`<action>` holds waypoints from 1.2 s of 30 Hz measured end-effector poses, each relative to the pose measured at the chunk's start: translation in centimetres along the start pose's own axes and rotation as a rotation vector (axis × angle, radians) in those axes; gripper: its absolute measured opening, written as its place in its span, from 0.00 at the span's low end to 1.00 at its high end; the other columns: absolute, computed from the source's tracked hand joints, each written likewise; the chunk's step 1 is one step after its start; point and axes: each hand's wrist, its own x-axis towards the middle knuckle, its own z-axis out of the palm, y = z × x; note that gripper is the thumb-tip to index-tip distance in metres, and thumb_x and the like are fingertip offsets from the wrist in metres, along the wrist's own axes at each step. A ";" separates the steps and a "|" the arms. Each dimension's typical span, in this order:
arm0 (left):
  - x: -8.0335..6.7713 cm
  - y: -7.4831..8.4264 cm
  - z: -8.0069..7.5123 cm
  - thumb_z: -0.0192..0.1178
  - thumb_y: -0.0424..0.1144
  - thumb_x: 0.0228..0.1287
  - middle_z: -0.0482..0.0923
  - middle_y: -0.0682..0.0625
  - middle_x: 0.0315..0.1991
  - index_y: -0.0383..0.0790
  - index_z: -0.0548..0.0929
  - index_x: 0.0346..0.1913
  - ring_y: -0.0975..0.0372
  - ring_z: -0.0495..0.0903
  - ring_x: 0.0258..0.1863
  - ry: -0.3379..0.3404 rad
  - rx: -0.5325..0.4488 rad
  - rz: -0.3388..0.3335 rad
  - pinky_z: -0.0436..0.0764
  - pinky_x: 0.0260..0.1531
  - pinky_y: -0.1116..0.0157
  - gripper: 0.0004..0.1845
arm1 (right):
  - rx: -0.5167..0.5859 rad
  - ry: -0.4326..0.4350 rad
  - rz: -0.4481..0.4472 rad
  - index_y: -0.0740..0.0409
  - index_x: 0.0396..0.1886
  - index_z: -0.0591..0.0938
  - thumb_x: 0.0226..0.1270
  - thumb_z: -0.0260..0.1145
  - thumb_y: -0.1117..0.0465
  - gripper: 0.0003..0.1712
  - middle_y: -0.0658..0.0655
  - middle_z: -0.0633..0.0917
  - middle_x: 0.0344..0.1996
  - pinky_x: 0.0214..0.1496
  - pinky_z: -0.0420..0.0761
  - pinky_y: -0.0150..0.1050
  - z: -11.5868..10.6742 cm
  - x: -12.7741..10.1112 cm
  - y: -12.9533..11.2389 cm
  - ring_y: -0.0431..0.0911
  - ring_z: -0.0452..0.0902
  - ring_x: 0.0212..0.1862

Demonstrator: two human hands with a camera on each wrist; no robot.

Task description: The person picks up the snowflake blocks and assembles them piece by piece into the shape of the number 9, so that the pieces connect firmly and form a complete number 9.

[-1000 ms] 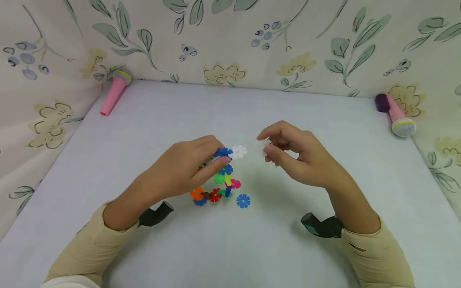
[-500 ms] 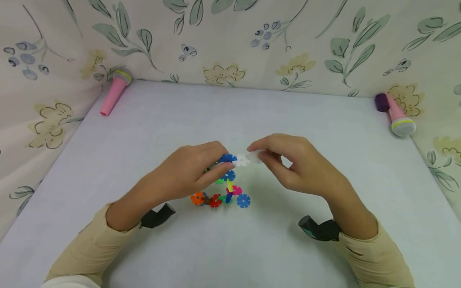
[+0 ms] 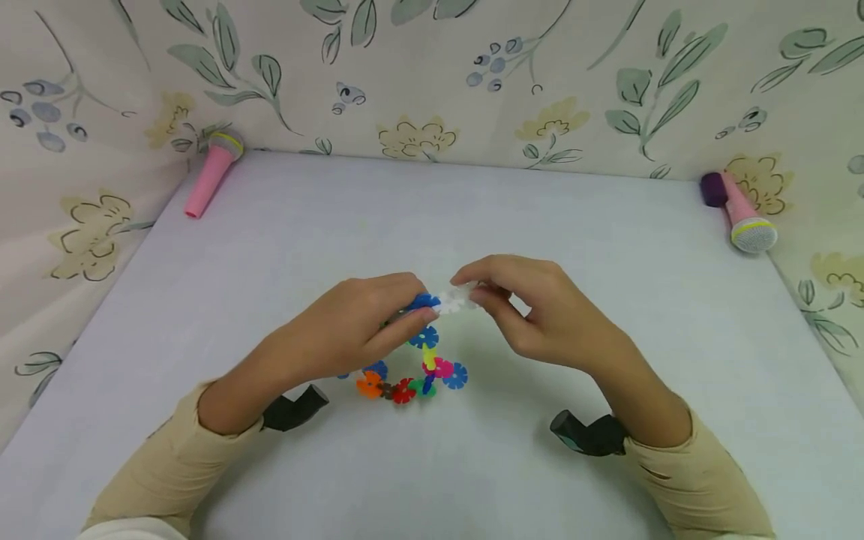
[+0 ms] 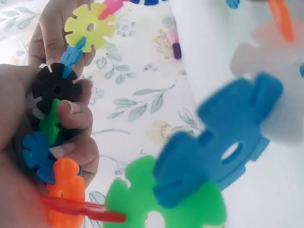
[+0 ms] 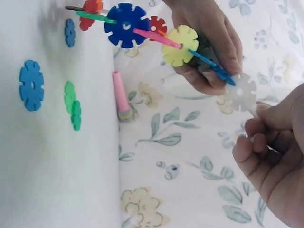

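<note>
My left hand (image 3: 413, 311) grips a chain of interlocked plastic snowflake discs (image 3: 425, 352) in blue, yellow, pink, red, orange and green, whose lower end hangs down to the table. In the left wrist view its fingers (image 4: 66, 111) curl round black (image 4: 56, 86), green and blue discs. A white disc (image 5: 241, 91) sticks out at the chain's upper end. My right hand (image 3: 469, 294) pinches another white disc (image 3: 460, 298) against it. In the right wrist view the pinching fingers (image 5: 266, 137) hide most of that piece.
A loose blue disc (image 5: 31, 84) and green discs (image 5: 72, 104) lie on the white table (image 3: 432, 472). Pink toy microphones lie at the back left (image 3: 211, 174) and back right (image 3: 742, 214) corners. Floral cloth walls (image 3: 432, 67) close in three sides.
My right hand has moved left and down, bringing its white disc up against the white disc at the chain's end. My left hand has sunk slightly with the chain.
</note>
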 end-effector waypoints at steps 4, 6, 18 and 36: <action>-0.2 0.0 -0.5 0.56 0.43 0.76 0.69 0.58 0.29 0.42 0.77 0.42 0.70 0.68 0.24 -0.001 0.003 -0.029 0.73 0.24 0.69 0.08 | 0.070 0.031 0.006 0.66 0.54 0.80 0.63 0.65 0.78 0.19 0.52 0.84 0.35 0.36 0.81 0.31 0.7 0.2 0.6 0.40 0.78 0.29; -0.2 0.1 -1.0 0.57 0.45 0.75 0.71 0.57 0.31 0.42 0.77 0.44 0.69 0.70 0.26 0.005 0.016 -0.056 0.74 0.24 0.69 0.09 | 0.185 0.034 0.022 0.69 0.58 0.77 0.69 0.66 0.70 0.19 0.54 0.84 0.34 0.36 0.82 0.34 0.8 0.3 1.2 0.42 0.80 0.29; -0.5 -0.1 -1.7 0.63 0.53 0.68 0.79 0.56 0.46 0.43 0.76 0.60 0.67 0.78 0.40 0.027 0.020 -0.061 0.81 0.37 0.65 0.24 | 0.072 -0.483 0.421 0.57 0.59 0.80 0.70 0.68 0.63 0.18 0.51 0.83 0.47 0.45 0.81 0.38 5.6 1.0 5.3 0.46 0.78 0.45; -0.7 -0.1 -1.7 0.59 0.52 0.73 0.78 0.60 0.46 0.50 0.78 0.64 0.69 0.75 0.40 0.011 0.050 -0.073 0.79 0.37 0.66 0.21 | -0.210 -0.545 0.516 0.58 0.68 0.75 0.67 0.72 0.60 0.31 0.57 0.82 0.55 0.62 0.76 0.45 6.1 -0.4 6.9 0.50 0.77 0.57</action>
